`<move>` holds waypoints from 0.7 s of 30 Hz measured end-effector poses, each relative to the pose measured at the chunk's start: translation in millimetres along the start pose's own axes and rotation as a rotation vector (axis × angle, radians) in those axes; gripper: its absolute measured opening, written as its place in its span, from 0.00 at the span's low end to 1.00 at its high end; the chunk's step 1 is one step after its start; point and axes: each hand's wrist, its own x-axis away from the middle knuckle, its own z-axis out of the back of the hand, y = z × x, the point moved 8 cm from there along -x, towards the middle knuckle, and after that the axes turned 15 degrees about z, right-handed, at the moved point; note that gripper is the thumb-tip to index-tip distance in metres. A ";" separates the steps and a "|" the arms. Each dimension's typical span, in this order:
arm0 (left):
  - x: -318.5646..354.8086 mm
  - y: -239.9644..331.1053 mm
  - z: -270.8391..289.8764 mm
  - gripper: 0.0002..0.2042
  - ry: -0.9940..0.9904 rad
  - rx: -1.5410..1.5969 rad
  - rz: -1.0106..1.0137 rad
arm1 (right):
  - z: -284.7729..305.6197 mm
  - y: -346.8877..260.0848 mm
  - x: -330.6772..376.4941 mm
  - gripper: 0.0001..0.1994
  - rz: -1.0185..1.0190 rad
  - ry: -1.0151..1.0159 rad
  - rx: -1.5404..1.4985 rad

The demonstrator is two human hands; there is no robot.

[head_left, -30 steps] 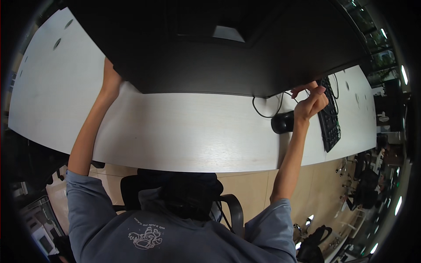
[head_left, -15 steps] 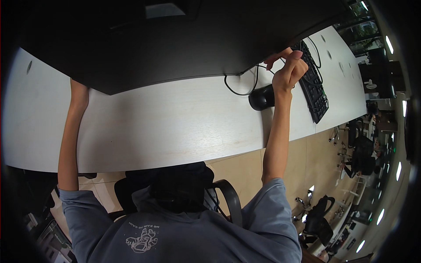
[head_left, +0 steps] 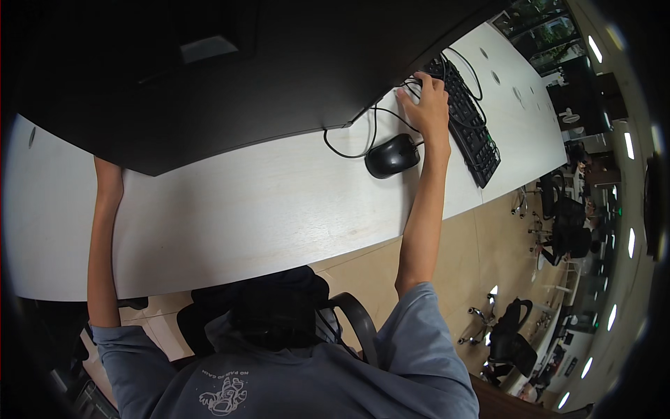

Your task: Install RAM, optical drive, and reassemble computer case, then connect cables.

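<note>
My right hand [head_left: 427,108] is over the desk between the black panel and the keyboard, its thumb and fingers apart. Its fingertips are beside thin black cables near the panel's edge, and I see nothing gripped. Just below it lies a black computer mouse [head_left: 393,156], its cord running toward the panel. To the hand's right is a black keyboard [head_left: 469,124] with a loose cable lying over it. My left forearm [head_left: 103,237] rests across the desk edge. Beyond the wrist, my left hand is hidden behind the large black panel [head_left: 230,105], which looks like a monitor.
A white desk [head_left: 258,209] stretches across the view, with round dark fittings at its far right. Below its front edge are a black chair armrest [head_left: 356,325] and beige tiled floor [head_left: 447,258]. Another black office chair [head_left: 513,339] stands at the lower right.
My right hand has turned: its raised thumb has come down toward the panel and its fingers reach forward. The mouse, partly covered before, shows fully. The whole view has shifted slightly.
</note>
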 end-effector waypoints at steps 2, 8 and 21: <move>-0.1 0.8 0.0 0.35 -0.005 -0.014 0.008 | -0.1 -6.4 0.3 0.27 0.032 0.019 -0.020; 1.3 13.3 -7.7 0.31 -0.019 -0.046 0.041 | 8.6 -35.9 -10.3 0.16 0.207 0.012 -0.301; 19.5 40.5 -23.2 0.37 -0.036 -0.063 0.015 | 33.8 -78.9 67.8 0.16 0.131 -0.130 -0.550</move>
